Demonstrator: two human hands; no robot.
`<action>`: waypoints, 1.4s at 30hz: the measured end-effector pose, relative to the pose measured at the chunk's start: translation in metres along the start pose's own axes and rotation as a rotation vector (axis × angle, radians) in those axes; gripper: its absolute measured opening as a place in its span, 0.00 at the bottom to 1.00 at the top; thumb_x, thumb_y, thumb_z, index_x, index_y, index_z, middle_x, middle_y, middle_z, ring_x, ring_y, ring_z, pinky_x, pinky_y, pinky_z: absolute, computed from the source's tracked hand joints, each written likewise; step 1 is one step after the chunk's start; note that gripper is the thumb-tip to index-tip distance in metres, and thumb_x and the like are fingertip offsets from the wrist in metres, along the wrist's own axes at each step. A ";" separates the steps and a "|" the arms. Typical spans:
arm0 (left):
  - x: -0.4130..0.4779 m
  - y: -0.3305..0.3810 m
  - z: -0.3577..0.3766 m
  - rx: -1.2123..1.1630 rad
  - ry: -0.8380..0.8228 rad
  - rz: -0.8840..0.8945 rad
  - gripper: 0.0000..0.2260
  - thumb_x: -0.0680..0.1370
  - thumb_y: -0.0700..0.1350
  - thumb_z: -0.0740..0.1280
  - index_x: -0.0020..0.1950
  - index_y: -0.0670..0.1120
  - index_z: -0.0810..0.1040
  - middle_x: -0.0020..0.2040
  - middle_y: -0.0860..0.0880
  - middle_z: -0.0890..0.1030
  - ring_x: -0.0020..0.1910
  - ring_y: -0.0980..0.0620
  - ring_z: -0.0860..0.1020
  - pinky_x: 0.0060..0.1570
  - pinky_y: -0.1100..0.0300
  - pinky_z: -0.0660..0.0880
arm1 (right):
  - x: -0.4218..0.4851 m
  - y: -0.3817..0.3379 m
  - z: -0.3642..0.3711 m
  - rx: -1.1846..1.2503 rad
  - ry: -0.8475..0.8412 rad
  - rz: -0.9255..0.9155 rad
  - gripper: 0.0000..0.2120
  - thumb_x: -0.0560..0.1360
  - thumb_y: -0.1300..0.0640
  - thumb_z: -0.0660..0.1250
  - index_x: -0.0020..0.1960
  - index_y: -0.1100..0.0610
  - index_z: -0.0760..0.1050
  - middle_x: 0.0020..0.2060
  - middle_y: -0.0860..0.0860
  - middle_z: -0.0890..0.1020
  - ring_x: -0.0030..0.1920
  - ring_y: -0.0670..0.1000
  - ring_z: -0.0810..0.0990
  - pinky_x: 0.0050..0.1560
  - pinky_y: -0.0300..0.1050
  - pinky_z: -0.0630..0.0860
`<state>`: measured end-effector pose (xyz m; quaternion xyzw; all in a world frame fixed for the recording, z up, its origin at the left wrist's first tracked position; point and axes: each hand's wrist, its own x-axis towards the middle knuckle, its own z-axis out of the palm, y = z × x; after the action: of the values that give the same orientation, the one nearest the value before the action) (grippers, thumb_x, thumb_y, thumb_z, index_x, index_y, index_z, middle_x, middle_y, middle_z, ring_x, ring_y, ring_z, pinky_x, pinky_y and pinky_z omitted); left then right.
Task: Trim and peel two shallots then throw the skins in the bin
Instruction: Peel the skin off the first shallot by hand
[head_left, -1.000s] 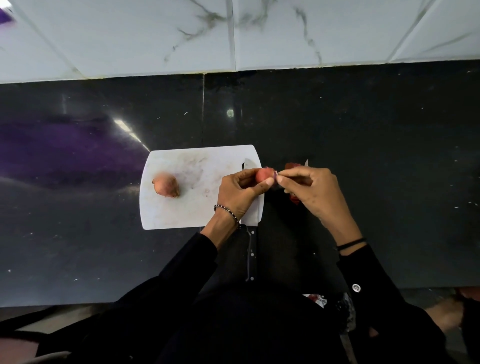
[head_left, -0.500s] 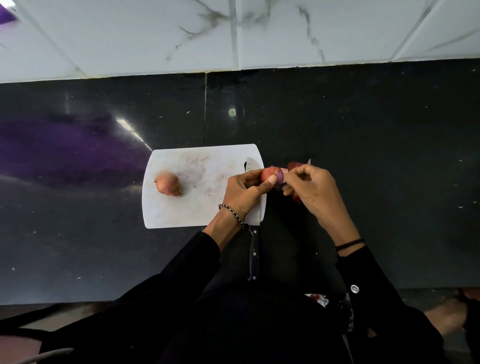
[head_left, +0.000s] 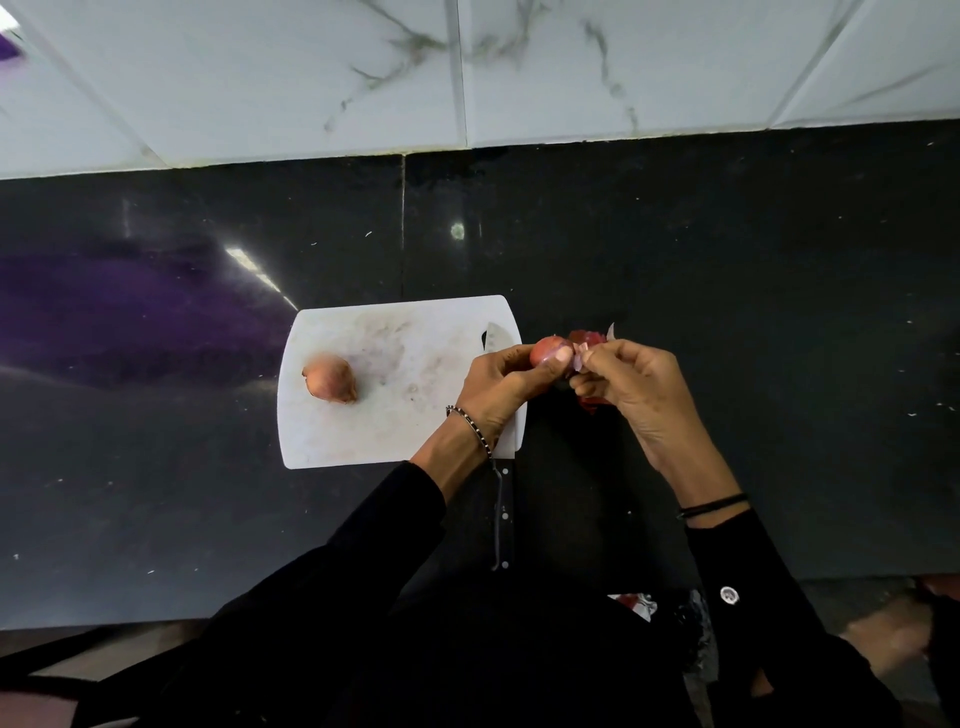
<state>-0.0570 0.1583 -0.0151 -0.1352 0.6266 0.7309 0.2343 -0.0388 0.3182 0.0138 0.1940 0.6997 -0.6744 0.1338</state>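
My left hand (head_left: 501, 384) grips a reddish shallot (head_left: 549, 351) just past the right edge of the white cutting board (head_left: 395, 364). My right hand (head_left: 631, 384) pinches a strip of the shallot's skin (head_left: 581, 358) at its right end. Loose red skins (head_left: 589, 338) lie on the dark counter behind and under my right hand. A second shallot (head_left: 330, 378), still in its brown skin, lies on the left part of the board.
A knife rests along the board's right side, blade tip (head_left: 493, 335) showing above my left hand and black handle (head_left: 503, 514) pointing toward me. The black counter (head_left: 753, 312) stretches to both sides; a white marble wall (head_left: 467, 73) stands behind it.
Both hands have shifted slightly right, off the board's edge. My right hand has pulled a strip of skin away from the shallot's end.
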 end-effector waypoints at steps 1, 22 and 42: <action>0.001 0.001 0.000 -0.034 0.001 -0.022 0.16 0.75 0.46 0.73 0.58 0.38 0.81 0.53 0.40 0.84 0.55 0.46 0.83 0.61 0.54 0.77 | 0.000 0.000 0.000 0.056 0.004 0.012 0.08 0.76 0.61 0.70 0.50 0.66 0.82 0.38 0.56 0.85 0.41 0.51 0.83 0.52 0.47 0.81; 0.000 0.001 -0.002 -0.421 -0.037 -0.217 0.22 0.74 0.45 0.72 0.64 0.36 0.77 0.59 0.39 0.82 0.58 0.43 0.81 0.60 0.54 0.77 | 0.002 0.018 -0.017 -0.594 0.241 -0.227 0.06 0.77 0.55 0.71 0.53 0.51 0.83 0.48 0.43 0.83 0.46 0.37 0.80 0.45 0.25 0.74; -0.005 -0.001 0.003 -0.425 -0.014 -0.163 0.09 0.74 0.37 0.71 0.52 0.37 0.77 0.49 0.36 0.83 0.44 0.46 0.85 0.48 0.57 0.82 | -0.009 0.007 -0.004 -0.690 0.169 -0.702 0.10 0.76 0.52 0.73 0.54 0.57 0.84 0.46 0.49 0.86 0.44 0.43 0.83 0.46 0.33 0.80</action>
<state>-0.0520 0.1606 -0.0127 -0.2264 0.4438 0.8262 0.2631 -0.0275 0.3217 0.0120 -0.0548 0.9136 -0.3898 -0.1018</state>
